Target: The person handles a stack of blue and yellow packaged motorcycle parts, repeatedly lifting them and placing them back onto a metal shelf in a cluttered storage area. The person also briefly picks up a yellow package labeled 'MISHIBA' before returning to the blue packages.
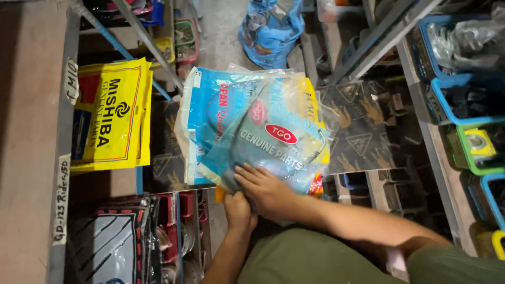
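A stack of clear and blue plastic packets with coiled cables inside is held up in front of a shelf unit. My right hand lies flat on the front packet's lower edge, fingers spread toward the left. Just below it, my left hand grips the bottom of the same stack from underneath. A yellow edge of another packet shows at the stack's right side.
Yellow flat packets stand on the shelf at left above a paper-labelled shelf edge. Black-and-grey packets fill the lower left shelf. Coloured bins of small parts line the right. A blue bag sits on the floor beyond.
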